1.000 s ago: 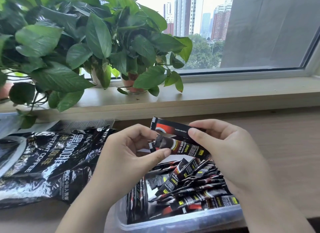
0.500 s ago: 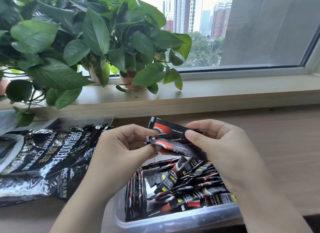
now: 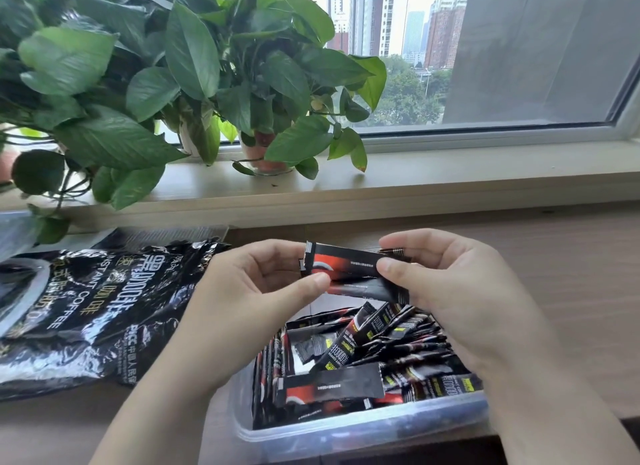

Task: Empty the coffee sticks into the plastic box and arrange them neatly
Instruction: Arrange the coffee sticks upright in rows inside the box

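Observation:
A clear plastic box (image 3: pixel 346 433) sits at the table's near edge, filled with several black-and-red coffee sticks (image 3: pixel 374 347) lying in a jumble; a few stand on edge along its left wall. Above the box I hold two coffee sticks (image 3: pixel 349 264) stacked flat, one over the other. My left hand (image 3: pixel 249 305) pinches their left end with thumb and fingers. My right hand (image 3: pixel 460 298) grips their right end, thumb on top. The black instant-coffee bag (image 3: pixel 86 312) lies flat on the table to the left.
Leafy potted plants (image 3: pixel 166 84) stand on the window sill (image 3: pixel 450 184) behind the table, leaves hanging over the bag's far end. Bare wooden table (image 3: pixel 571 274) extends to the right of the box.
The lower stick has been turned over and drawn up against the upper one, so the two now lie aligned. Both hands stayed above the box and shifted slightly.

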`<state>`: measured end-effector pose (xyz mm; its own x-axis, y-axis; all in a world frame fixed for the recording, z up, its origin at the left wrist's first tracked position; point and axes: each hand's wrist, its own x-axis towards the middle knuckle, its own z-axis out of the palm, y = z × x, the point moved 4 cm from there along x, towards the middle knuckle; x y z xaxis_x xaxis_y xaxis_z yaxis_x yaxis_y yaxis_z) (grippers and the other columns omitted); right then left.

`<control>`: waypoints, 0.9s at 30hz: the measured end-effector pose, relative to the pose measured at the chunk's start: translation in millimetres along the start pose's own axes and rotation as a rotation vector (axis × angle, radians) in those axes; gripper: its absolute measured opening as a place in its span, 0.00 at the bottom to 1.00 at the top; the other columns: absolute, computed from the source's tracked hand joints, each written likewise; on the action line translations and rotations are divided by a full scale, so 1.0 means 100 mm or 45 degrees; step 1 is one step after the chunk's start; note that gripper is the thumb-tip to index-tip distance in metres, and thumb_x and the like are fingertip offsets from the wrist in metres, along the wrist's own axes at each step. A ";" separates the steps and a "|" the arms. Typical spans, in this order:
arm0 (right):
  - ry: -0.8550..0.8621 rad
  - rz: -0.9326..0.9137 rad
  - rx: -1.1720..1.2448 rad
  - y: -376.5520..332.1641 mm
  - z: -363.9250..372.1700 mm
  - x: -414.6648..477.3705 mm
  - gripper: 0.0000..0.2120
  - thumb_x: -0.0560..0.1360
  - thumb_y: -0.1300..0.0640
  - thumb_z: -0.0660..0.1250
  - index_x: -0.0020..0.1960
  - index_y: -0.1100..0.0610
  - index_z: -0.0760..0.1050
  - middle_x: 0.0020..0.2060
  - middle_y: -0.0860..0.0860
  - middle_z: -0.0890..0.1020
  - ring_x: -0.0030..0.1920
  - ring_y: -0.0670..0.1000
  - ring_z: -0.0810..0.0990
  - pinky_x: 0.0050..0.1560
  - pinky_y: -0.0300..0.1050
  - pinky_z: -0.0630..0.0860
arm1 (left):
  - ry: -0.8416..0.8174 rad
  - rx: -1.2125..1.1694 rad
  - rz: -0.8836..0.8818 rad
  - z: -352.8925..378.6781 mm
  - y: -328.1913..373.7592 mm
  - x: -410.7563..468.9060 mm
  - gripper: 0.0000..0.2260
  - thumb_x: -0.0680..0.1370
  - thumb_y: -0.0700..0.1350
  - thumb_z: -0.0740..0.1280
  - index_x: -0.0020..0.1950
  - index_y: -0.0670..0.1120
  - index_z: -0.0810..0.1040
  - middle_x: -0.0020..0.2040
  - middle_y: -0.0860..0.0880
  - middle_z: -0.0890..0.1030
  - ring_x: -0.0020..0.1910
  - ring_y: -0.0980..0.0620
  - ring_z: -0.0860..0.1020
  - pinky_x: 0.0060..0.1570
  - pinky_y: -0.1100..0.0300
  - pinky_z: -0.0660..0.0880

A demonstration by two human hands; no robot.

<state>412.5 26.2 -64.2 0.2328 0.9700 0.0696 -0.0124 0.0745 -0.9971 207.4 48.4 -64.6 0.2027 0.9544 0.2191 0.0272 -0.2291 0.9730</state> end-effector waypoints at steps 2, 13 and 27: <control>-0.012 0.003 -0.012 -0.01 0.00 -0.01 0.10 0.71 0.68 0.75 0.44 0.54 0.86 0.40 0.53 0.88 0.41 0.54 0.85 0.44 0.48 0.80 | 0.025 0.098 0.028 0.00 0.00 0.01 0.19 0.65 0.40 0.80 0.56 0.45 0.84 0.48 0.46 0.88 0.48 0.48 0.87 0.53 0.57 0.83; -0.022 -0.013 -0.013 -0.03 0.02 -0.03 0.12 0.70 0.70 0.75 0.42 0.53 0.87 0.38 0.52 0.87 0.37 0.48 0.86 0.50 0.50 0.83 | 0.024 0.179 0.160 -0.02 0.05 -0.01 0.21 0.62 0.43 0.81 0.54 0.51 0.86 0.43 0.48 0.86 0.41 0.53 0.85 0.45 0.64 0.81; -0.031 0.017 0.155 -0.12 -0.14 -0.03 0.08 0.67 0.68 0.74 0.42 0.57 0.86 0.40 0.57 0.88 0.39 0.53 0.87 0.37 0.40 0.83 | 0.436 -0.194 0.103 -0.15 0.01 0.05 0.08 0.66 0.38 0.76 0.44 0.41 0.85 0.39 0.46 0.87 0.36 0.53 0.85 0.39 0.67 0.80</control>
<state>425.9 19.0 -52.7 0.2079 0.9764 0.0584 -0.1336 0.0875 -0.9872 193.7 55.6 -61.7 -0.1414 0.9489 0.2822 -0.1269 -0.3001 0.9454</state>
